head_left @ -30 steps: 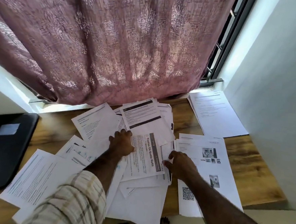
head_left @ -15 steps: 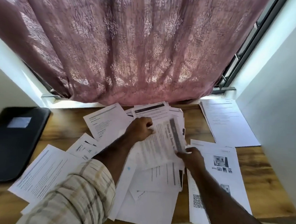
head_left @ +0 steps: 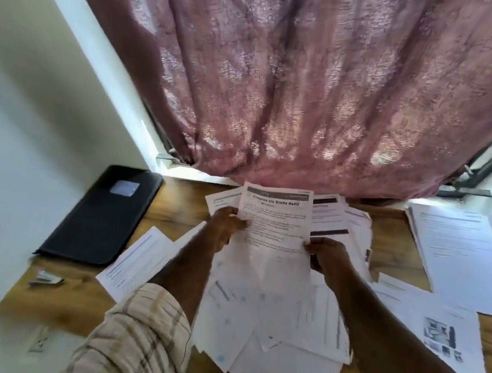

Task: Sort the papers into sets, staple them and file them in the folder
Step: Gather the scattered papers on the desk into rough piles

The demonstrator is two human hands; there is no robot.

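I hold one printed sheet (head_left: 277, 217), headed with a bold title about an oil bottle refill, lifted upright above the pile. My left hand (head_left: 226, 227) pinches its left edge. My right hand (head_left: 326, 254) grips its lower right edge. Below lies a loose heap of papers (head_left: 272, 328) spread across the wooden table (head_left: 66, 287). A black folder (head_left: 103, 214) lies shut at the table's left back. A small stapler (head_left: 44, 278) sits near the left front edge, blurred.
A set of sheets (head_left: 458, 253) lies at the right by the wall, and a page with photos (head_left: 438, 333) sits at the right front. A pink curtain (head_left: 304, 88) hangs behind the table. White walls close in on both sides.
The titled sheet was lying on the pile under my left hand; both hands have turned it and raised it upright. The camera has swung left, bringing the folder's whole length and the stapler into view.
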